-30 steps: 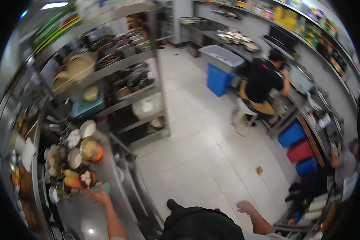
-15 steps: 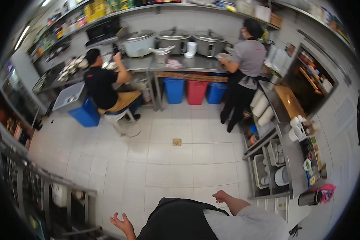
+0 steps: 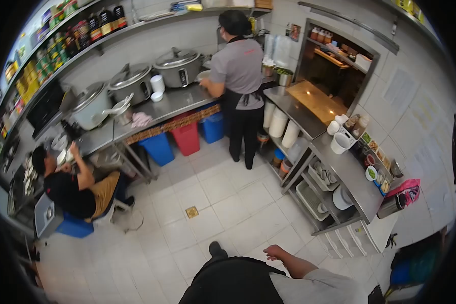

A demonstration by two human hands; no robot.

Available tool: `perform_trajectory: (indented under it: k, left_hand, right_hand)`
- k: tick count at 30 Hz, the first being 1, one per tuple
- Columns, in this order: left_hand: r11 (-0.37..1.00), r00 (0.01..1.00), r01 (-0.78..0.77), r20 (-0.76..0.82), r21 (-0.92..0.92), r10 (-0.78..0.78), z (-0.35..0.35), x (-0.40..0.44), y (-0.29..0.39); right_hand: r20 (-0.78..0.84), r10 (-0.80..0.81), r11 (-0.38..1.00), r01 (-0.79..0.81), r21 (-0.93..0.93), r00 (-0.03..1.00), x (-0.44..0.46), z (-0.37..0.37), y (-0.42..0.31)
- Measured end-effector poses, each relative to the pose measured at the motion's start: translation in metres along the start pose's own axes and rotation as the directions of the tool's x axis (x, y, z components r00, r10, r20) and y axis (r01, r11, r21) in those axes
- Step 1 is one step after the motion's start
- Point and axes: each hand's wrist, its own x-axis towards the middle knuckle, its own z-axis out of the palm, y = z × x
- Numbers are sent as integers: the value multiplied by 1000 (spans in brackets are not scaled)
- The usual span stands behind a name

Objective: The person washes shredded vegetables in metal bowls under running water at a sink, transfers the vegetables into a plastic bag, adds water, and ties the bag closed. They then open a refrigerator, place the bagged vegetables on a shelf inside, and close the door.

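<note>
My right hand [image 3: 275,252] hangs over the tiled floor, just beyond my dark apron [image 3: 233,281]. Its fingers are curled in loosely, and nothing shows in them. It touches no object. My left hand is out of the frame. One dark shoe [image 3: 217,250] of mine shows on the floor beyond the apron.
A co-worker [image 3: 238,71] stands at the steel counter [image 3: 175,104] with rice cookers [image 3: 177,66]. Another person [image 3: 78,187] sits at the left. Blue bins [image 3: 158,148] and a red bin [image 3: 186,138] are under the counter. A steel side counter [image 3: 357,177] holds food containers at the right.
The view has swung right, from the rack and prep counter to the cookers and side counter. My left hand, first by the prep counter, then raised with fingers spread, has left the frame.
</note>
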Motion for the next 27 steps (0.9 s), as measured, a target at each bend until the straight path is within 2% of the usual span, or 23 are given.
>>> perform_trajectory:
  k: [4,7,9,10,11,12,14,16,19,21,22,23,24,25,26,27]
  left_hand:
    - [1000,998,19,60,-19,-18,-36,72,88]
    - [993,1000,4,-18,-120,-6,-78,142,159]
    - [958,984,-145,-134,-249,114,-106,203,228]
    - [917,961,-264,-165,-300,223,-114,226,279]
    - [863,922,-388,-142,-324,361,-119,241,339]
    - [840,930,-358,-78,-408,358,-122,241,400]
    - [656,780,-620,-255,-431,571,-105,196,512]
    - [568,650,-750,-217,-340,728,-94,135,587]
    - [488,495,-869,-123,-88,860,-49,121,612]
    - [585,592,-795,-7,160,806,-30,127,584]
    - [580,622,-761,75,291,779,-21,151,555]
    - [693,760,-628,88,354,644,-14,145,534]
    - [463,646,-738,311,491,698,-20,171,490]
    - [285,608,-771,522,570,599,-14,167,479]
    - [664,865,-501,331,555,376,-26,167,437]
    - [784,935,-348,256,514,247,-31,163,426]
  right_hand:
    - [-133,69,988,-49,145,989,-11,-37,-7]
    - [-162,115,976,-81,203,980,-17,-65,-23]
    - [-185,116,956,-59,289,976,-19,-70,-31]
    - [-210,130,947,-59,315,969,-22,-71,-37]
    - [-212,135,948,-64,311,968,-22,-68,-45]
    - [-211,139,950,-70,305,967,-20,-65,-52]
    - [-165,149,945,-92,313,975,-10,-61,-62]
    - [-99,192,944,-156,291,976,1,-60,-67]
    - [-16,211,923,-194,332,977,17,-77,-84]
    - [-11,202,886,-178,427,979,47,-102,-91]
    - [-4,177,858,-152,490,984,62,-114,-90]
    - [-1,153,823,-127,553,988,78,-128,-87]
    - [-66,-56,928,76,364,996,107,-147,-80]
    - [-80,-56,868,88,489,995,119,-162,-92]
    - [-94,-55,791,101,603,994,130,-176,-104]
    - [-125,-4,752,86,654,992,124,-188,-127]
